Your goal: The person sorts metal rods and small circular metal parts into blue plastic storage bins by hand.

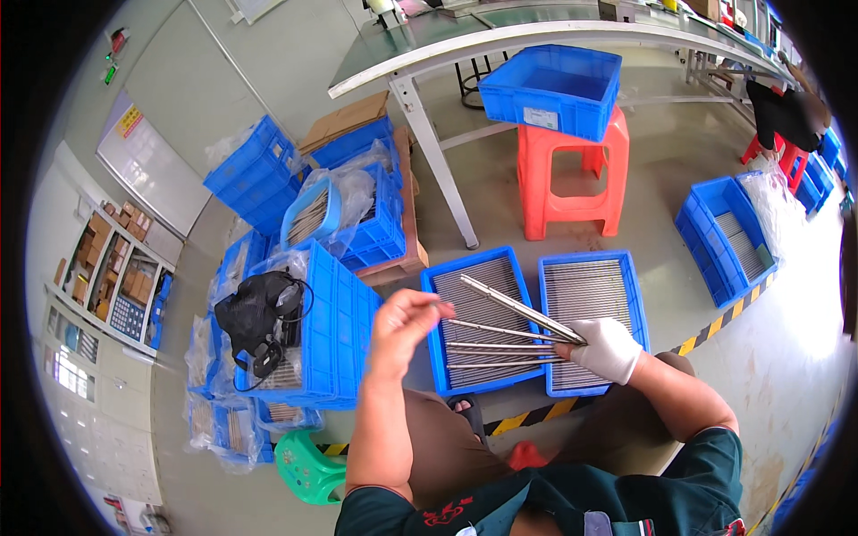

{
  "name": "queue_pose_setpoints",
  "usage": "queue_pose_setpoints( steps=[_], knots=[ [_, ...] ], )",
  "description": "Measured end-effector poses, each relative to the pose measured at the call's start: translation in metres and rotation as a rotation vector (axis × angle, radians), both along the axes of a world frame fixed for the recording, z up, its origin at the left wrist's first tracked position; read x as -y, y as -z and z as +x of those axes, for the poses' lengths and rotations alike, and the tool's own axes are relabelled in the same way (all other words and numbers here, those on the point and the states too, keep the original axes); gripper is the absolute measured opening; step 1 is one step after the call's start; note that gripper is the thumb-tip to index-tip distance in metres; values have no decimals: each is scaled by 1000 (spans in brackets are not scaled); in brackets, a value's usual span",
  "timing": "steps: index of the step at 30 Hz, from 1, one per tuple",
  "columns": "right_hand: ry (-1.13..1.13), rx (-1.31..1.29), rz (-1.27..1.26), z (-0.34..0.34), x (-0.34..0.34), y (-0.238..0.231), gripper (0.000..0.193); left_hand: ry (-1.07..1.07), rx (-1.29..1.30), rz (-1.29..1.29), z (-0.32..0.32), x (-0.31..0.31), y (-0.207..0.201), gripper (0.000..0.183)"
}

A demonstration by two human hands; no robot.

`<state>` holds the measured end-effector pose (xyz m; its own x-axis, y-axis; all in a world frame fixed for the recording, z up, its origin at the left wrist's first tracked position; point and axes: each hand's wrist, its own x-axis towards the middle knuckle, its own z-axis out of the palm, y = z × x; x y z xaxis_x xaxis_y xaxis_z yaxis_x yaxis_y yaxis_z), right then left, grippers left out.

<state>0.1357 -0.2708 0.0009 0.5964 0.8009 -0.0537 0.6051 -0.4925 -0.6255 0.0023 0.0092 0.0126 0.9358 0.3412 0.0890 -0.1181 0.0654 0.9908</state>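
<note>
2 nr blue bins [638, 305] w/ metal rods [585, 286]

Left hand [407, 326] is bare and held up, fingers [420, 304] curled in near the thumb, fingertips aimed over to the right. Can't really tell if they're pinching. Left forearm [384, 429] runs pretty much straight up the view from a bent elbow. Right hand [609, 350] has a white glove on, closed in a grip and pointing left. Right forearm [688, 397] slants in from the lower right, elbow kinda out to the side. Legs [451, 442] are spread, knees bent.
</note>
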Motion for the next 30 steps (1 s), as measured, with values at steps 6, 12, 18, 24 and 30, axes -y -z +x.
queue_pose_setpoints(
  steps=[6,12,18,24,30],
  knots=[
    [-69,-700,24,2,1,-3,42,-106,-20,-73,4,0,0,17],
    [-146,-900,78,-5,0,-1,47,83,5,-144,5,-3,7,25],
    [-74,-1088,61,-5,2,4,33,121,-41,-209,1,0,6,21],
    [-76,-1168,72,-5,3,9,28,167,-65,-151,-1,0,3,20],
    [-52,-1240,66,-5,4,9,28,175,-36,-126,-3,-1,5,23]
  ],
)
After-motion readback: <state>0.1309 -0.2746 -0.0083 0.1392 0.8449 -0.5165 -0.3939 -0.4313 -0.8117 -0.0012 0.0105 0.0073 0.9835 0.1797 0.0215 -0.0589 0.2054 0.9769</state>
